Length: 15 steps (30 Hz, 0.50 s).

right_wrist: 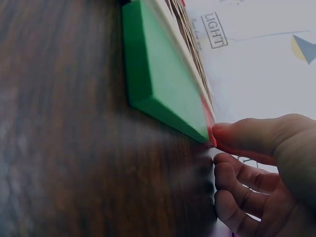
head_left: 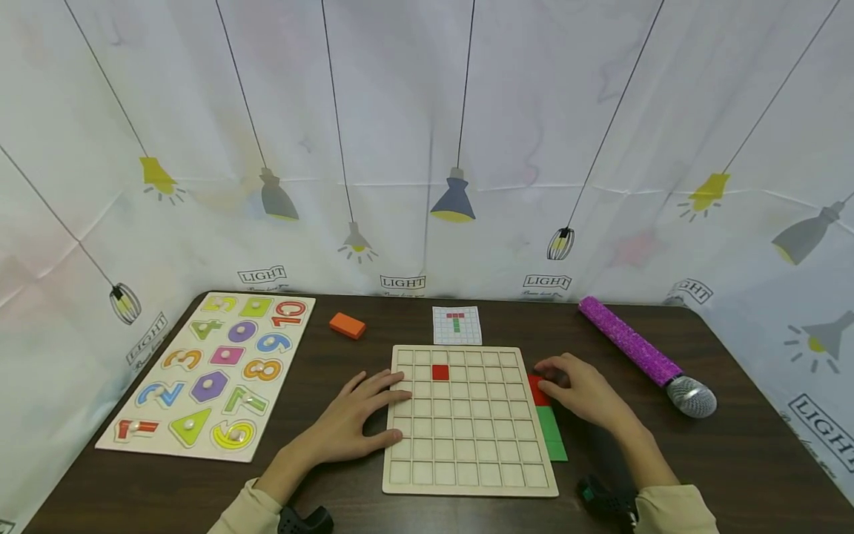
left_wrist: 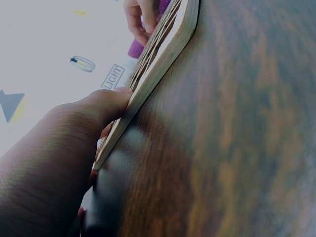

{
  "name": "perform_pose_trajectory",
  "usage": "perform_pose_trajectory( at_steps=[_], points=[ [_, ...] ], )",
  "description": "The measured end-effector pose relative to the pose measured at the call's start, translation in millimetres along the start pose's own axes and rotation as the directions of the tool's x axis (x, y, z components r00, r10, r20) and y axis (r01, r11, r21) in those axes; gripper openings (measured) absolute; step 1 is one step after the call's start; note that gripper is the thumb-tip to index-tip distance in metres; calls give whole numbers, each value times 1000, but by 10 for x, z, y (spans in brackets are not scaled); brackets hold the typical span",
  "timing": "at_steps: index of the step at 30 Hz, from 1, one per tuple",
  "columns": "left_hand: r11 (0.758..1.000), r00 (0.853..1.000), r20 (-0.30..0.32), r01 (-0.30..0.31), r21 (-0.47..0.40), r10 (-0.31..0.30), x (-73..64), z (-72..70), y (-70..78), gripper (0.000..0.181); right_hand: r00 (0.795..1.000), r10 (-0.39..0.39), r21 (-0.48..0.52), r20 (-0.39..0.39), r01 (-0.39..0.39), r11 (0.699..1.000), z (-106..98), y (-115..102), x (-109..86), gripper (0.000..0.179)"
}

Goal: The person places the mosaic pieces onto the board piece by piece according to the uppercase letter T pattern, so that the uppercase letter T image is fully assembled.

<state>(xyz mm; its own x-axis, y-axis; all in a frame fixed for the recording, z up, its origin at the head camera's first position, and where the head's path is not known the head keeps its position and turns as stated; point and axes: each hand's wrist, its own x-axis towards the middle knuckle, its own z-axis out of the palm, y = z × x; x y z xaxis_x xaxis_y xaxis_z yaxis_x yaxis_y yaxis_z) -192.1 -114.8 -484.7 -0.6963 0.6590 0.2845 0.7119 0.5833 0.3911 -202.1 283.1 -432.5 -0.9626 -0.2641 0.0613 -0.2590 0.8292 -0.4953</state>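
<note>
A pale wooden grid board (head_left: 467,450) lies on the dark table, with one red square tile (head_left: 440,372) in an upper cell. My left hand (head_left: 356,419) rests on the board's left edge, fingers spread and fairly straight; the left wrist view shows the thumb at that edge. Beside the board's right edge stand red tiles (head_left: 537,391) and green tiles (head_left: 551,434) in a row. My right hand (head_left: 587,389) pinches a red tile (right_wrist: 208,118) at the far end of this row between thumb and fingers; the fingertips partly hide it.
Behind the board lies a small grid card (head_left: 457,326) with a red and green T pattern. An orange block (head_left: 348,325) and a number puzzle board (head_left: 280,345) are at left. To the right is a purple glitter microphone (head_left: 630,341). A printed cloth (head_left: 400,111) hangs behind.
</note>
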Motion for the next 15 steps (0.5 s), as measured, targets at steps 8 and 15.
perform_pose_trajectory(
  at_steps=[8, 15],
  points=[
    [1000, 1000, -9, 0, 2, 0, -11, -3, 0, 56, 1000, 8, 10, 17, -8, 1000, 3, 11, 9, 21],
    [1000, 1000, -7, 1, -1, -1, -9, -2, -3, 56, 1000, 15, 33, 0, -15, 999, 7, 23, 0, 20]
  ],
)
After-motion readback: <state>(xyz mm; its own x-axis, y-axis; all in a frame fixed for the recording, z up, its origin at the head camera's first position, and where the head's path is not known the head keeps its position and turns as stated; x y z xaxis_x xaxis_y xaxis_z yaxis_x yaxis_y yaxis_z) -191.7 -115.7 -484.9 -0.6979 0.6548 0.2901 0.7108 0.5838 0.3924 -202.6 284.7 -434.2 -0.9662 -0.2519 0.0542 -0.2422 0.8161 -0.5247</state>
